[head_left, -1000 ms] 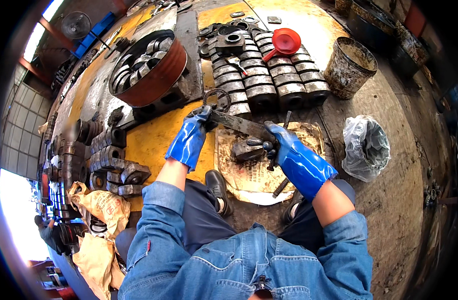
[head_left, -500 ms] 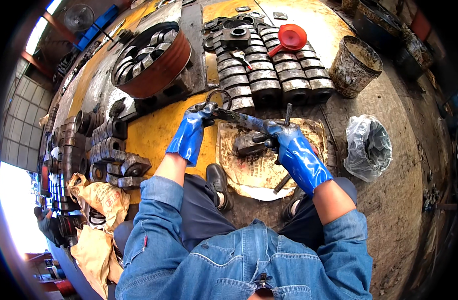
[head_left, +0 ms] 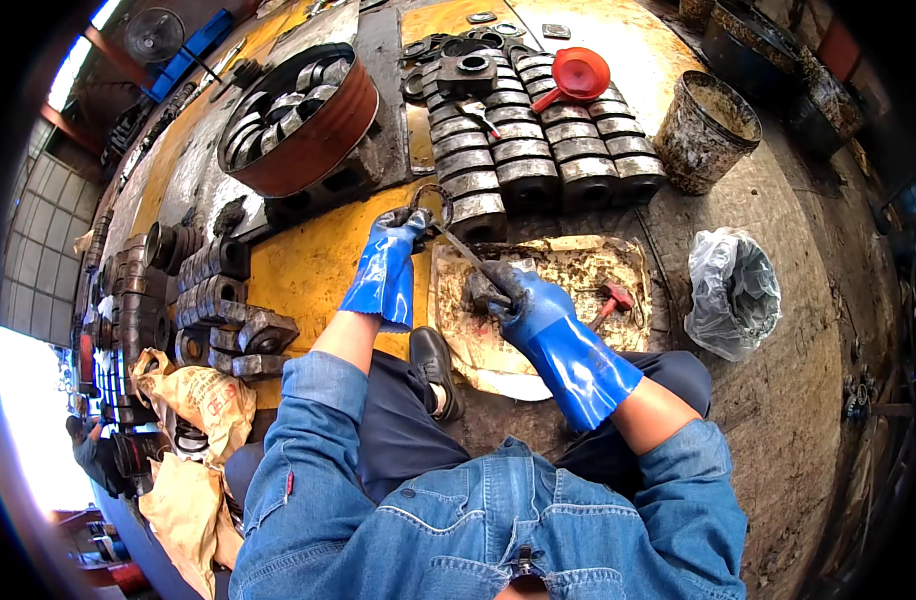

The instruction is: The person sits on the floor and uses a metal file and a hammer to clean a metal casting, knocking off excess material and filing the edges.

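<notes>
A dark thin ring (head_left: 446,203) stands out from the fingers of my left hand (head_left: 396,235), which is closed around it. My right hand (head_left: 528,300) is wrapped around one end of a narrow flat metal bar (head_left: 460,246). The bar's other end reaches up to my left fingers, close to the ring. Both hands wear long, shiny blue gloves with dark grime on the fingers. Below them lies a grease-stained pale board (head_left: 588,262). On it rests a hammer with a red part (head_left: 616,297); a dark metal block (head_left: 480,292) is partly hidden by my right hand.
Rows of round-backed metal blocks (head_left: 523,150) stand ahead, with a red dipper (head_left: 581,74) on top. A rusty drum (head_left: 323,130) of metal parts is at far left. To the right are a grimy bucket (head_left: 708,130) and a bag-lined bin (head_left: 735,295). Paper sacks (head_left: 203,400) lie left.
My right hand has moved left and down, with its wrist turned. The bar now slants and shows its narrow edge. The red part on the board has come into view. My left hand barely moved.
</notes>
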A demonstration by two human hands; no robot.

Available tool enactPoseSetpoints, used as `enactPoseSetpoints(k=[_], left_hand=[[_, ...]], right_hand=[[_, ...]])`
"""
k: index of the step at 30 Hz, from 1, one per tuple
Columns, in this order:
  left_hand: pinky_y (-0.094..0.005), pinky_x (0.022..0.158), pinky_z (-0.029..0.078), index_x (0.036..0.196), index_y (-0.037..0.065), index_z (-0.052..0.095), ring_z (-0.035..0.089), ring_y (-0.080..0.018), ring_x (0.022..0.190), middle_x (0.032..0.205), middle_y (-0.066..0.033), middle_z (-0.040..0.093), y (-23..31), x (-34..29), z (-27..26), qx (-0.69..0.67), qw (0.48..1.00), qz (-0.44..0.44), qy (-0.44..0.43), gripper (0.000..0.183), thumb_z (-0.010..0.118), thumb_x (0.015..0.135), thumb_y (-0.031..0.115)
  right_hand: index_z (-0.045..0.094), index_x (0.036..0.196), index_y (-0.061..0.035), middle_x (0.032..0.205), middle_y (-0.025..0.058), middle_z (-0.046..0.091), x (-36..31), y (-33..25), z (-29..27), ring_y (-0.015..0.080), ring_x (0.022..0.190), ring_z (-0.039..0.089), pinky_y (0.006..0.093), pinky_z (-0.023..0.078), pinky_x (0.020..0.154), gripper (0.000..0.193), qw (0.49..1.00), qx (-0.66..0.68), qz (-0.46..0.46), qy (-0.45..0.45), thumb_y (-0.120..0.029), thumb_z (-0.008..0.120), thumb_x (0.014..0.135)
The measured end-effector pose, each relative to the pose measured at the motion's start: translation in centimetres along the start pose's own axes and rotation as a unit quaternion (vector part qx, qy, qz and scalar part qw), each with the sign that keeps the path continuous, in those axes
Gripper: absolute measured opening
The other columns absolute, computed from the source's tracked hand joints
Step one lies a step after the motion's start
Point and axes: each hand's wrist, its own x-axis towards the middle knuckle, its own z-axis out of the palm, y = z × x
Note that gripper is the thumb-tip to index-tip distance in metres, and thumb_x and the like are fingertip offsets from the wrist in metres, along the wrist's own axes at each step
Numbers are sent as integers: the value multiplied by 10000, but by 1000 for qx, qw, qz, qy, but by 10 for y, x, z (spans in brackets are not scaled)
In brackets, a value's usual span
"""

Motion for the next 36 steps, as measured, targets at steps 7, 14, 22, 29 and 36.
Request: enactPoseSetpoints(k=[7,14,22,29,36], left_hand=[[-258,601,526,1045,89,712,703,-135,755,918,-62,752,3,1,5,-12,1000,-5,-12,197,676,942,253],[-263,595,529,1021,85,712,702,-146,711,874,-51,746,-1,9,-2,-15,999,-41,-17,182,679,937,243],[-269,589,538,1004,93,717,699,-149,754,875,-56,744,3,-7,-6,-68,994,-51,-73,138,673,935,204],[-282,538,544,1061,22,700,727,-204,752,916,-120,748,-5,-3,-13,-87,989,-83,-89,207,657,952,192],[-281,473,484,1062,-10,695,712,-224,670,877,-151,741,-7,2,-28,-38,981,-128,-142,228,648,955,185]], right_hand=[[531,1327,-237,1085,190,655,0,4,-6,393,893,674,466,562,756,556,999,-39,-2,31,-157,690,801],[535,1339,-245,1034,171,662,1,9,-17,390,855,673,476,563,717,560,986,-163,-25,-12,-145,661,803],[524,1353,-229,983,137,650,-9,53,0,367,773,659,473,550,642,652,972,-184,-132,66,-63,661,738],[460,1437,-275,988,127,623,-9,60,-17,354,786,635,474,537,647,810,964,-218,-148,31,-62,695,691],[470,1445,-242,940,117,637,-15,68,-38,323,751,641,444,529,611,785,935,-266,-234,31,-45,696,719]])
